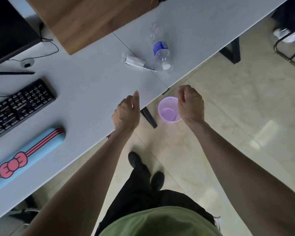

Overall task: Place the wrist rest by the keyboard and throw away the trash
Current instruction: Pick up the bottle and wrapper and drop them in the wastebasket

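Across the long pale grey tabletop (85, 92), items sort by size: brown wooden board or box (85, 19) at the far edge, black monitor base (8, 29) far left, black wired keyboard (19, 106) in front of it. Long light-blue padded wrist rest with pink bow and stripes (26, 159) lies just beside the keyboard's near edge, parallel to it, so that half of the task looks done; it sits where wrists would land while typing. Trash remains: crushed clear plastic bottle with blue label and white cap (160, 50) and a crumpled clear wrapper with something grey-white inside (134, 61), touching or nearly so, both near the table's right edge, not yet picked up. Small lilac plastic mesh bin (169, 109) stands on the cream tiled floor (228, 99) just off the table edge, near a black table leg, within short reach of the trash; it looks empty. Left hand (126, 113) hovers over the table edge, fingers loosely curled, holding nothing. Right hand (191, 103) hangs above the bin's right rim, fingers curled downward, nothing visible in it. Likely next: reach forward for bottle and wrapper. Risk: bin mouth is small, the bottle could bounce off the rim.
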